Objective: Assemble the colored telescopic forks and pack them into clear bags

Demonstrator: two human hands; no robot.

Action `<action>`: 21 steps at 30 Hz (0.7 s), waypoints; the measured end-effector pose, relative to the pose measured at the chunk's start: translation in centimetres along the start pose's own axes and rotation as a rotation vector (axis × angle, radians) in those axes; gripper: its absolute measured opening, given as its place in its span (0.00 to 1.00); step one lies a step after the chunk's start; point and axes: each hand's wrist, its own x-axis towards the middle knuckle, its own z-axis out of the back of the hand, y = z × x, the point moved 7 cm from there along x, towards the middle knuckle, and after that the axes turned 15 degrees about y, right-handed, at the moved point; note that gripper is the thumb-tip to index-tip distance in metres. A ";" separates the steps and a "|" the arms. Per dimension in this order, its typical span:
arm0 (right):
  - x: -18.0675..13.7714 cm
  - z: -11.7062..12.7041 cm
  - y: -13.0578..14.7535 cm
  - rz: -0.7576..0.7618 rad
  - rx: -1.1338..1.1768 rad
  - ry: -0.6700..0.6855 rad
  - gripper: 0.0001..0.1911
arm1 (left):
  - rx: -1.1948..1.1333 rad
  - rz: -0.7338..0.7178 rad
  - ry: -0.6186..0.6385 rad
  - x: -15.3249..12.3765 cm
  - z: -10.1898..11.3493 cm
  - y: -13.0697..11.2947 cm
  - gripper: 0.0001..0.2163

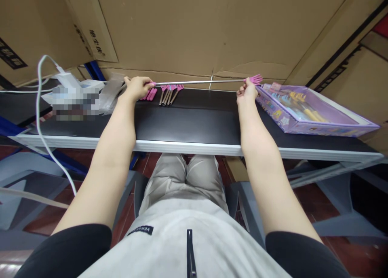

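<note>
A telescopic back scratcher (197, 82) is stretched out level above the black table, its thin silver rod spanning the space between my hands. My left hand (138, 88) grips its pink handle end. At the other end my right hand (248, 91) pinches the rod just below the pink claw-shaped head. Several short back scratcher heads with pink claws and metal shafts (170, 95) lie in a group on the table, right of my left hand. Pink handles (151, 94) rest close beside that hand, partly hidden by it.
A purple display box (330, 126) with yellow and blue back scratchers stands on the right. Clear plastic bags (110, 94) and a white charger (68, 80) with a cable lie on the left. Cardboard (188, 31) walls the back; a metal rim (188, 147) edges the table's front.
</note>
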 end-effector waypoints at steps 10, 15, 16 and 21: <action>-0.2 -1.2 0.1 0.043 -0.072 0.059 0.28 | 0.016 -0.019 -0.022 -0.7 0.3 -2.2 0.09; -5.4 -7.3 -2.5 -0.006 -0.057 0.276 0.27 | 0.037 -0.144 0.001 -0.6 -1.7 -7.8 0.09; -6.3 -8.5 -3.2 -0.012 -0.059 0.334 0.26 | 0.041 -0.166 0.009 -0.6 -2.2 -8.9 0.10; -7.7 -10.3 -4.6 0.016 -0.190 0.488 0.26 | 0.018 -0.218 0.020 -0.5 -4.0 -11.2 0.11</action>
